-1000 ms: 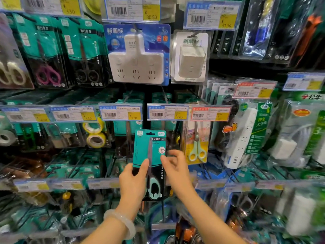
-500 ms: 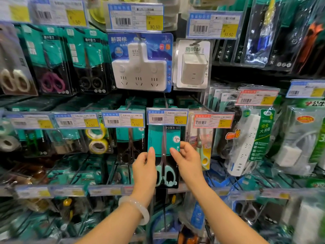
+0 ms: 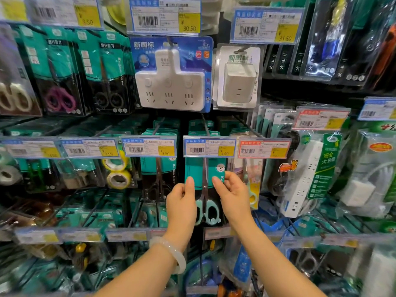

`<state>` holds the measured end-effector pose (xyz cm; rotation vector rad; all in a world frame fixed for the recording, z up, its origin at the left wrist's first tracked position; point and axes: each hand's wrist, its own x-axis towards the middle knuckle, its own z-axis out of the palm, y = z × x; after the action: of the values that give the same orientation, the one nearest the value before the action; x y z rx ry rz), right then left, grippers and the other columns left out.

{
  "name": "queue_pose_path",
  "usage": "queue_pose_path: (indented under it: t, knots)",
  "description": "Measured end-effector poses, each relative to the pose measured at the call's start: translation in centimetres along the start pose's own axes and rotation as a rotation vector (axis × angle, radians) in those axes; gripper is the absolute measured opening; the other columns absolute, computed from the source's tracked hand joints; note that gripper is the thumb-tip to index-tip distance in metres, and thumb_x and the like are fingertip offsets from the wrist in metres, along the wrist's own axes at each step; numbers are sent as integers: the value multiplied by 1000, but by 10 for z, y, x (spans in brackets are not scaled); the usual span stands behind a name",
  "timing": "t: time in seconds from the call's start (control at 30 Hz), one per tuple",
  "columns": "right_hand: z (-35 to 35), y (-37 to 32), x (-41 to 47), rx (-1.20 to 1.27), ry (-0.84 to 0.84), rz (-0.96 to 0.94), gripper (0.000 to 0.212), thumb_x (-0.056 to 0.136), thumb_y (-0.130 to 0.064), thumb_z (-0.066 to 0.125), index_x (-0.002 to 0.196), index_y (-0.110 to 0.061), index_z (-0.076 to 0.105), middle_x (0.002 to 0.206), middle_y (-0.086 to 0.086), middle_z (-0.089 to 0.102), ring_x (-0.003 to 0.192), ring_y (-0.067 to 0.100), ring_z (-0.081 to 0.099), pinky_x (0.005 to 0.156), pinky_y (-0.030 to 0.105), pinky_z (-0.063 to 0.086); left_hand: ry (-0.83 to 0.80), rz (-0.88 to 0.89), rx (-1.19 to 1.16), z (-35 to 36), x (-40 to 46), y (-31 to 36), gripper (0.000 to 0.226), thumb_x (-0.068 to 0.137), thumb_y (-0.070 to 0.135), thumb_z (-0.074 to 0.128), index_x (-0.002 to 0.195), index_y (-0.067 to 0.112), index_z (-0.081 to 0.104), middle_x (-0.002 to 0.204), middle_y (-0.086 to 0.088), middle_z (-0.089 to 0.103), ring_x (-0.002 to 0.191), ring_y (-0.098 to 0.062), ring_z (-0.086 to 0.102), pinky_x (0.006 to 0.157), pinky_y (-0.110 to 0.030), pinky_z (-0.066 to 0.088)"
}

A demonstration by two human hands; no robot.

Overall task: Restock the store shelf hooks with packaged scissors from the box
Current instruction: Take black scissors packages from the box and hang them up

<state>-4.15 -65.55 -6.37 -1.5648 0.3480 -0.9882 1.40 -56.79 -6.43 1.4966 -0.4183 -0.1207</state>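
You held one scissors pack (image 3: 205, 189) with both hands, right in the middle of the shelf wall. Your left hand (image 3: 182, 206) pinched its left edge, with the thumb flat on the front. Your right hand (image 3: 233, 198) pinched its right edge, with the fingers (image 3: 230, 179) curled round the side and the thumb on the front. So both hands were closed on the pack, one on each side, and neither was nearer than the other. The pack stood up straight. Its long way ran up and down, with the scissor points up and the pale green handles (image 3: 206, 212) down, between your wrists. The top of the pack was tucked behind the price tag (image 3: 209, 147) marked 4.00, so you could not see the hanging hole. The hook (image 3: 206, 125) came out toward you just above that tag, with more teal packs already on it farther back. I could not tell if the hole was on the hook tip yet. I think the next move depended on this one thing: the hook pointed at you, and the pack faced it flat, so the pack had to slide straight away from you, toward the far wall. The box was not in view.
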Motion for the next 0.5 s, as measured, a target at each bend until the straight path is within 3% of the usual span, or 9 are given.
queue_pose_path:
  t: [0.17,0.3,0.37,0.4,0.5]
  knots:
    - [0,2,1,11,63,23,13,91,-6,55,86,-17,58,96,27,64,92,40,62,84,50,50,16,7,-6,5,-1,4,45,96,28,48,58,12,29,55,0,26,53,-14,24,51,-28,21]
    - [4,9,6,-45,76,41,6,91,-8,56,84,-8,57,95,32,61,91,48,57,80,52,50,8,-33,4,5,5,2,46,96,28,47,58,12,28,55,-1,25,52,-14,24,51,-28,21]
    - [6,13,12,-88,90,63,13,90,-13,57,86,-1,54,96,37,57,93,53,53,77,52,49,-12,-98,2,6,12,2,45,96,30,47,59,12,29,55,-1,27,53,-14,25,51,-28,22]
    - [8,12,16,-118,96,71,11,90,-14,57,86,-3,55,94,34,59,93,50,55,77,51,50,-26,-140,7,8,17,1,44,97,31,46,60,11,31,56,0,28,53,-14,26,52,-29,22]
    - [10,8,29,-231,84,78,4,92,-13,54,92,-16,56,85,2,64,84,25,62,75,35,49,-111,-224,77,9,34,0,30,98,30,43,80,7,49,69,-4,46,61,-15,40,56,-28,30]
